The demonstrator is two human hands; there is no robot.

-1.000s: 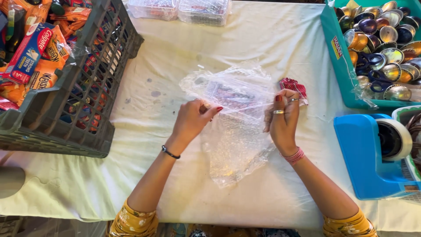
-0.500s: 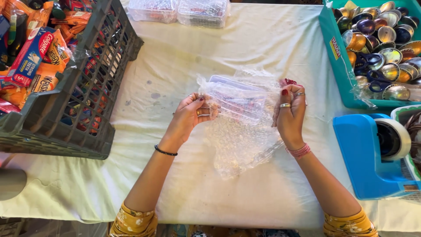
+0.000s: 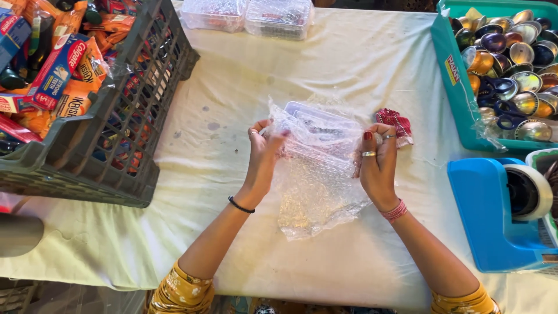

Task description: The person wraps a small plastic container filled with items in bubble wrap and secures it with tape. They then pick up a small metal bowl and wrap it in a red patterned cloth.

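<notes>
A clear plastic box (image 3: 323, 120) lies on the white tablecloth (image 3: 221, 174), partly covered by a sheet of bubble wrap (image 3: 317, 186). My left hand (image 3: 264, 154) grips the wrap at the box's left end. At the right end my right hand (image 3: 376, 160) pinches the wrap against the box. The loose lower part of the sheet trails toward me on the cloth. A small red patterned packet (image 3: 397, 123) sits just beyond my right hand.
A dark grey crate (image 3: 110, 134) full of packaged goods stands at the left. A teal tray (image 3: 456, 87) of shiny round tins is at the right, a blue tape dispenser (image 3: 494, 212) below it. Two clear wrapped boxes (image 3: 250, 14) rest at the far edge.
The hands have moved apart along the box and pulled the bubble wrap further over it; the sheet's loose end has drawn up closer to the box.
</notes>
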